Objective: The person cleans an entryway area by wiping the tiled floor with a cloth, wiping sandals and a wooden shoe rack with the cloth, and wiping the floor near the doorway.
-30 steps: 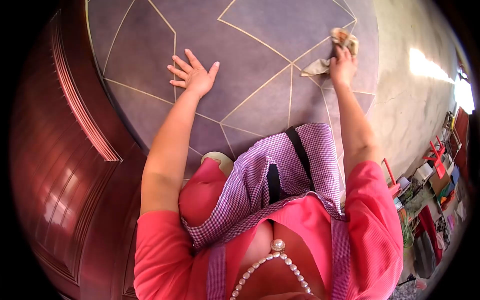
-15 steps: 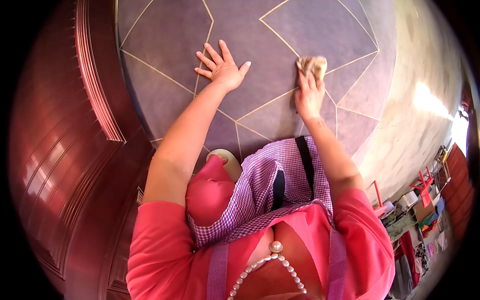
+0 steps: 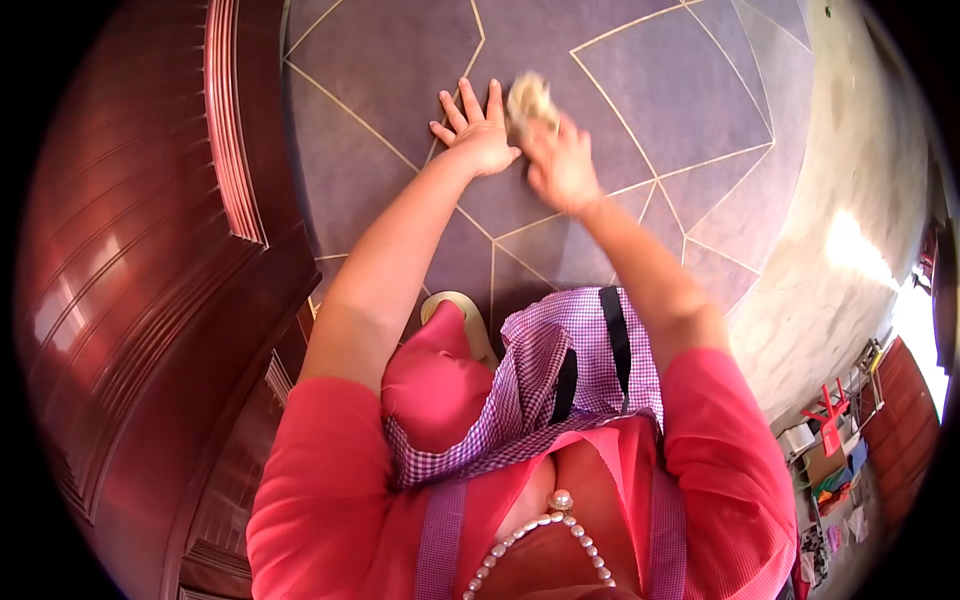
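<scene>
My left hand (image 3: 482, 142) lies flat with its fingers spread on a grey tiled surface (image 3: 670, 100) crossed by pale lines. Just to its right, my right hand (image 3: 562, 165) grips a crumpled beige cloth (image 3: 532, 100) against the tiles. Motion blurs the cloth and the fingertips, and the cloth hides part of the fingers. A small gap separates the left thumb from the right hand.
Dark red panelled woodwork (image 3: 120, 280) rises along the left. A rough pale surface (image 3: 830, 200) borders the tiles on the right. A red chair (image 3: 828, 420) and assorted clutter stand at the lower right. My bent knee (image 3: 435, 395) and a checked apron (image 3: 530, 350) are close below.
My right hand has swept the cloth leftward across the tiles, from the right side to beside my left hand. My left hand remains spread on the tiles. The view has shifted slightly.
</scene>
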